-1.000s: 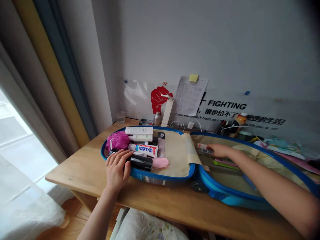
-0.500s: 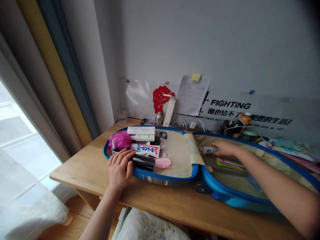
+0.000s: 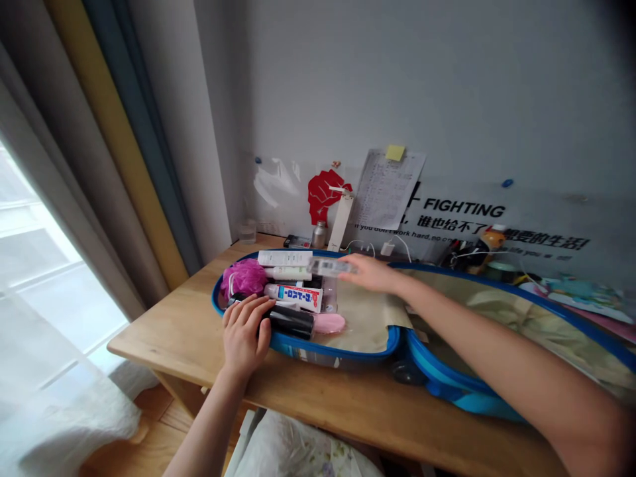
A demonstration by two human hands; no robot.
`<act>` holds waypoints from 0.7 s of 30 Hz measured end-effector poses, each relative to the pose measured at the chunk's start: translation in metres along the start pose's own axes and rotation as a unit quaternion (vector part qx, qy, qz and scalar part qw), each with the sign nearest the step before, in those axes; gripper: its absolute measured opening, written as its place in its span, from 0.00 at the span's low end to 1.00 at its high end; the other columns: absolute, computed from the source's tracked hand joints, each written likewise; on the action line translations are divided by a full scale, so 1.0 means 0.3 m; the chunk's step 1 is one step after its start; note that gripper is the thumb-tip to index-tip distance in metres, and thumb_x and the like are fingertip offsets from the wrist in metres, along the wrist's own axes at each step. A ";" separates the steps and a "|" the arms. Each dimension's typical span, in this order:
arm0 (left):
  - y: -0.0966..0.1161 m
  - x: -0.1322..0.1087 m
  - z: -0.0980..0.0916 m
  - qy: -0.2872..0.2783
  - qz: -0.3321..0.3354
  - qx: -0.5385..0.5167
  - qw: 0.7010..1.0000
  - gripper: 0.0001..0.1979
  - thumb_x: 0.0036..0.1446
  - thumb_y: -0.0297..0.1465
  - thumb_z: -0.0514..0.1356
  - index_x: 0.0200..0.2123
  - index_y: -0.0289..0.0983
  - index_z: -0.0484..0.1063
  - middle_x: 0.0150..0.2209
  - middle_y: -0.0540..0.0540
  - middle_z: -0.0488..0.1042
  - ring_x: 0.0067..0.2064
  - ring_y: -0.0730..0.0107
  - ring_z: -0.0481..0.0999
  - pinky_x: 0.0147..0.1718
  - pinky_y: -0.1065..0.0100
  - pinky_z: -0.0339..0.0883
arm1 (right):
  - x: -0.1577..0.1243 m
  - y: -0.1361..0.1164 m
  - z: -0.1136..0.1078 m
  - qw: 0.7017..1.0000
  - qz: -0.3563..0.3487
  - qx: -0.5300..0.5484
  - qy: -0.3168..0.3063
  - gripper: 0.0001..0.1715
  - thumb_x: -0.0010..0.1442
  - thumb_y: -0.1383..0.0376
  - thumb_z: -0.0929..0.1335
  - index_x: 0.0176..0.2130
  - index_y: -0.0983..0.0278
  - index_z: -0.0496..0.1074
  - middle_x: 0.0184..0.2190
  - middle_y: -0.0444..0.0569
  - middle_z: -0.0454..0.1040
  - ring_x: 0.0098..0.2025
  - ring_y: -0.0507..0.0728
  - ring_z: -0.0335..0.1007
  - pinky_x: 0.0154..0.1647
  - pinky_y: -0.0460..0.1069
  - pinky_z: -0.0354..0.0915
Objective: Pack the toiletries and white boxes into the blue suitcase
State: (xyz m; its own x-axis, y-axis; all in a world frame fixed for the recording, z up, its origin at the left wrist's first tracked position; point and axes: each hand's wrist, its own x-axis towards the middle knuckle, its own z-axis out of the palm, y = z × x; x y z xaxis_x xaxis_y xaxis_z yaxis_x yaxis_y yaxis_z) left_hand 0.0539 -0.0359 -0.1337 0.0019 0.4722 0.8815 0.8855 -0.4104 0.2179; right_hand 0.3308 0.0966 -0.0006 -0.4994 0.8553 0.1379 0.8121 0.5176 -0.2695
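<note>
Right hand point(image 3: 368, 273) gripping a clear pack point(image 3: 328, 267) by the suitcase point(image 3: 350, 355)'s far edge. Left hand point(image 3: 247, 333) at the near edge, can't tell its grip.

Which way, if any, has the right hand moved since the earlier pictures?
Yes: the right hand went left, from the right half of the open blue suitcase to over its left half.

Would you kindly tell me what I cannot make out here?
- Head view: markings on the small, greyish oblong item in the right hand, blurred.
- Head view: left end of the shiny black cylinder, hidden by the left hand.
- Head view: right half of the open blue suitcase, partly behind the right forearm and cut off by the right edge.
</note>
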 end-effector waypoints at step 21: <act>0.001 0.006 -0.002 0.004 0.010 0.011 1.000 0.17 0.69 0.33 0.49 0.49 0.40 0.76 0.48 0.44 0.81 0.53 0.57 0.76 0.54 0.56 0.59 | 0.116 -0.276 0.288 0.991 -0.094 0.061 -0.074 0.15 0.61 0.64 0.70 0.49 0.59 0.79 0.51 0.53 0.77 0.48 0.60 0.77 0.50 0.52 0.70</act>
State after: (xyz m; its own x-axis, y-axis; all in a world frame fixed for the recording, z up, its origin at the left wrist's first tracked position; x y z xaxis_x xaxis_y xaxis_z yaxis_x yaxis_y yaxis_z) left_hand 0.0538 -0.0356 -0.1317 0.0158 0.4585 0.8886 0.8955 -0.4018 0.1914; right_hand 0.2201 0.0818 -0.0559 -0.6843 0.7269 0.0577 0.6628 0.6531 -0.3663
